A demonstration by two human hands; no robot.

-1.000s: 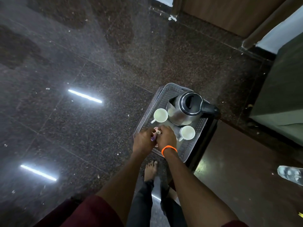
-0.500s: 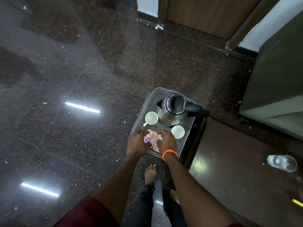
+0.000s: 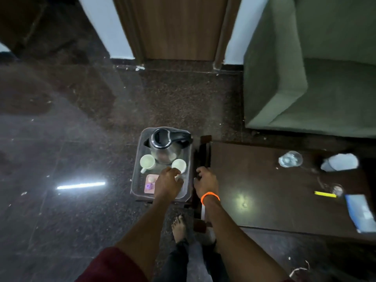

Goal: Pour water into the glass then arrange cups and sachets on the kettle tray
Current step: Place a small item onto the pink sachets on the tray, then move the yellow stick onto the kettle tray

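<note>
A grey kettle tray (image 3: 135, 180) sits on a low stand and carries a steel kettle (image 3: 162, 139) with a black lid. One white cup (image 3: 147, 161) stands left of the kettle and another white cup (image 3: 179, 164) right of it. Pink and purple sachets (image 3: 151, 183) lie flat at the tray's front left. My left hand (image 3: 167, 181) is palm down over the tray's front right, its fingers touching the right cup's handle; whether it grips anything is hidden. My right hand (image 3: 205, 181), with an orange wristband, hovers off the tray's right edge, fingers loosely apart and holding nothing. A clear glass (image 3: 290, 159) stands on the table.
A dark brown table (image 3: 264, 190) lies to the right with a white bottle-like thing (image 3: 339, 161), a yellow pen (image 3: 324, 193) and a blue booklet (image 3: 360, 212). Behind it is a green sofa (image 3: 305, 78). A wooden door (image 3: 179, 27) is ahead. My bare foot (image 3: 179, 226) is below the tray.
Both hands have left the sachets, which now lie flat. My right hand moved right, off the tray. My left hand shifted right toward the right cup. The view swung up and right.
</note>
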